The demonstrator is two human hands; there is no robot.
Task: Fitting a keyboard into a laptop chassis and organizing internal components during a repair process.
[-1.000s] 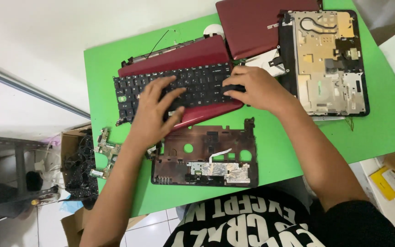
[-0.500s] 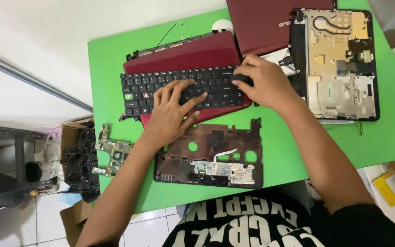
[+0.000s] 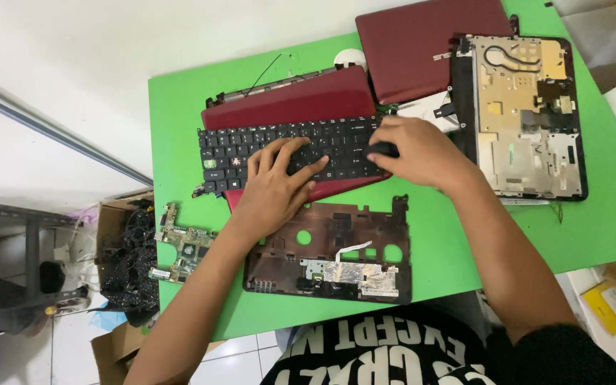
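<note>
A black laptop keyboard [image 3: 247, 146] lies on a dark red laptop shell [image 3: 290, 100] in the middle of the green table [image 3: 180, 107]. My left hand [image 3: 276, 182] rests flat on the keyboard's middle keys, fingers spread. At the keyboard's right end my right hand [image 3: 418, 150] grips its edge, with the fingers curled around it. Just in front of the keyboard lies a dark brown palm-rest frame [image 3: 329, 253], its underside up.
A dark red lid [image 3: 429, 43] and an open laptop base with metal plates [image 3: 525, 114] lie at the back right. A green circuit board [image 3: 183, 246] hangs over the table's left edge. Left of the table, a cardboard box holds black cables [image 3: 130, 260].
My view has shifted, so everything sits further right in the picture. My left hand has slid right along the keys, and my right hand has closed on the keyboard's right end.
</note>
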